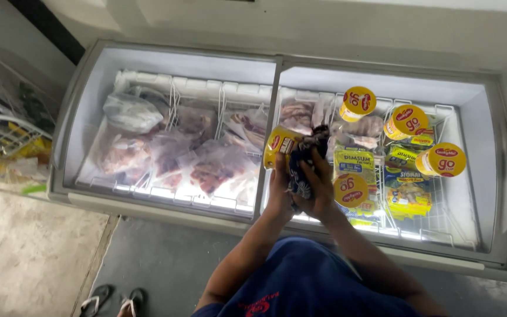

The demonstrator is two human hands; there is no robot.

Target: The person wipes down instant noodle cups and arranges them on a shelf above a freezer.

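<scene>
Right now your left hand (pixel 278 188) grips the yellow cup (pixel 281 145) lying sideways, lid leftward, while your right hand (pixel 318 191) presses the dark cloth (pixel 303 161) against its right side.

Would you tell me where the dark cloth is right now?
In the head view, the dark cloth is bunched in the right hand, pressed against the yellow cup in the left hand.

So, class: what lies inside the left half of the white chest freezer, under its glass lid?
Clear plastic bags of reddish frozen meat fill white wire baskets in the white chest freezer. Whatever lies beneath the top bags is covered.
</scene>
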